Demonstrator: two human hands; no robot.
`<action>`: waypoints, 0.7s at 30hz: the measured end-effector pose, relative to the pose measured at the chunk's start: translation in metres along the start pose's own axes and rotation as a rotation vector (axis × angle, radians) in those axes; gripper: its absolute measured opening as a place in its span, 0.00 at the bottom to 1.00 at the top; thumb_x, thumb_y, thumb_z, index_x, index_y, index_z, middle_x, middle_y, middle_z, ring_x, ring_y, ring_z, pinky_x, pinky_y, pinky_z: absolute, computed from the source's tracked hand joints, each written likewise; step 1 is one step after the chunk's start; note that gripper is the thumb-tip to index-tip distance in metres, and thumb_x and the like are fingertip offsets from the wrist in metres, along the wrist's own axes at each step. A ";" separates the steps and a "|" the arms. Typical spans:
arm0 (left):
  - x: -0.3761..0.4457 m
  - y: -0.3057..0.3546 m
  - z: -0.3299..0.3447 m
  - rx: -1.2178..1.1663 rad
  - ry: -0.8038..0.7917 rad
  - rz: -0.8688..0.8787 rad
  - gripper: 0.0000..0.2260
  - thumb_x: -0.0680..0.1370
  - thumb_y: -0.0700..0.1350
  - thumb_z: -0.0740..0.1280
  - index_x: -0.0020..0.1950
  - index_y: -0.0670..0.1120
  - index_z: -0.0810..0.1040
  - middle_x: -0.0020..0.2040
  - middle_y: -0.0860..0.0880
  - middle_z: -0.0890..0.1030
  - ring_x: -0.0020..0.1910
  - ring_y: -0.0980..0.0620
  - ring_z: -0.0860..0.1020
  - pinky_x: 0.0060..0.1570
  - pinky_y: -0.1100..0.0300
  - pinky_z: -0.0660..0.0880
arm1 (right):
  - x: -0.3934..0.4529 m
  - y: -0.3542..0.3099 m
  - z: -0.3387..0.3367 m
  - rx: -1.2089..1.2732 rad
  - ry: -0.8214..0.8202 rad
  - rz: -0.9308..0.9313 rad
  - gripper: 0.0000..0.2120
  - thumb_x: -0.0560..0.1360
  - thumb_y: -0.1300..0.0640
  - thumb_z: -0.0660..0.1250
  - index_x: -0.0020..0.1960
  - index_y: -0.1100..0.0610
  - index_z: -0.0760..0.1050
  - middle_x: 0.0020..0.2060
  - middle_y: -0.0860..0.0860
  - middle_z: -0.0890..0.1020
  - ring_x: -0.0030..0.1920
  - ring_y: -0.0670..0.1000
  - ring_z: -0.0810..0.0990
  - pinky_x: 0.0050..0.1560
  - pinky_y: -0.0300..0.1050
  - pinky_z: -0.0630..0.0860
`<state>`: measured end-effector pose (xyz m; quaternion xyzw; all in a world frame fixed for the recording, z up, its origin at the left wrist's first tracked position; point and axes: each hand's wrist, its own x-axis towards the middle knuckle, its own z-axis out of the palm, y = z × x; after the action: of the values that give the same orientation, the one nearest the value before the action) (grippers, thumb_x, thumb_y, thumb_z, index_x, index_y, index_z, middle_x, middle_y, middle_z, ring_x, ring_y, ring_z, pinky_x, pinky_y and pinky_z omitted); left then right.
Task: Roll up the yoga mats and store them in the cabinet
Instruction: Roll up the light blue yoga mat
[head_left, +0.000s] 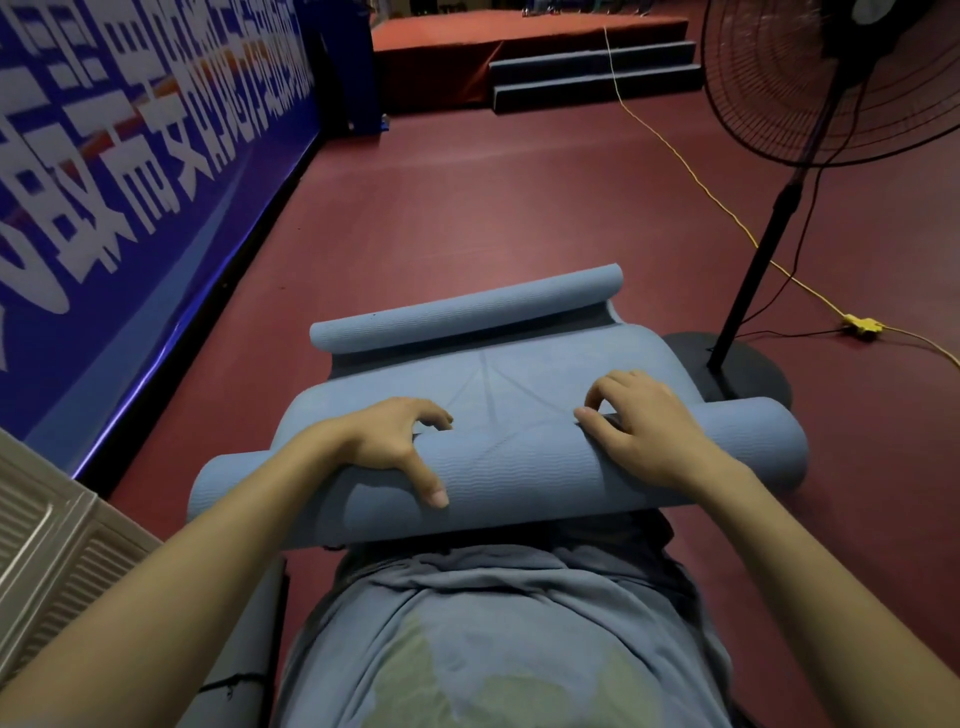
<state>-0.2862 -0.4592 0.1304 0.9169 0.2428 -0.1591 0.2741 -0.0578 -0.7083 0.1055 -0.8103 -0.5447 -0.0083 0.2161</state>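
— Both hands, left (387, 441) and right (641, 423), curled over thick blue foam yoga-mat roll (498, 467), pressing it down at centre; far end curled up at twelve o'clock.

— Best rolled evenly, edges kept aligned, tension held tight.

Open red floor (467, 197) is seen ahead of the yoga mat (493, 395), running to the steps (592, 78) and the raised stage (519, 31) far off. The left side is closed off by a long blue banner (130, 171), and nearer by a ribbed panel (57, 561). On the right, passage is narrowed by a standing fan (831, 78), whose round base (748, 374) sits just beside the mat's edge. A yellow cable (691, 171) is laid across the floor to a yellow socket block (862, 326). The mat's far end is curled into a small roll.
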 end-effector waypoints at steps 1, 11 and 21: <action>0.001 -0.005 -0.002 -0.035 0.030 -0.005 0.48 0.48 0.69 0.82 0.67 0.60 0.76 0.70 0.61 0.73 0.65 0.57 0.74 0.68 0.54 0.72 | -0.001 0.003 0.002 -0.016 0.033 -0.001 0.19 0.79 0.37 0.55 0.48 0.48 0.77 0.45 0.43 0.79 0.49 0.50 0.73 0.51 0.53 0.71; 0.006 -0.011 -0.017 -0.129 0.130 0.078 0.30 0.59 0.62 0.83 0.58 0.57 0.82 0.57 0.63 0.82 0.56 0.68 0.78 0.53 0.65 0.72 | 0.001 -0.007 -0.003 -0.222 -0.271 0.108 0.32 0.80 0.33 0.42 0.69 0.48 0.73 0.69 0.44 0.75 0.73 0.54 0.66 0.72 0.62 0.58; -0.005 0.032 -0.016 0.464 0.085 -0.063 0.42 0.50 0.79 0.73 0.50 0.49 0.80 0.43 0.52 0.82 0.44 0.50 0.80 0.45 0.50 0.78 | 0.025 -0.007 0.010 -0.203 -0.288 0.161 0.32 0.78 0.33 0.38 0.65 0.47 0.71 0.63 0.48 0.77 0.61 0.55 0.73 0.65 0.60 0.64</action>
<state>-0.2707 -0.4747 0.1585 0.9531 0.2398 -0.1803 0.0403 -0.0559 -0.6806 0.1052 -0.8616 -0.4999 0.0704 0.0530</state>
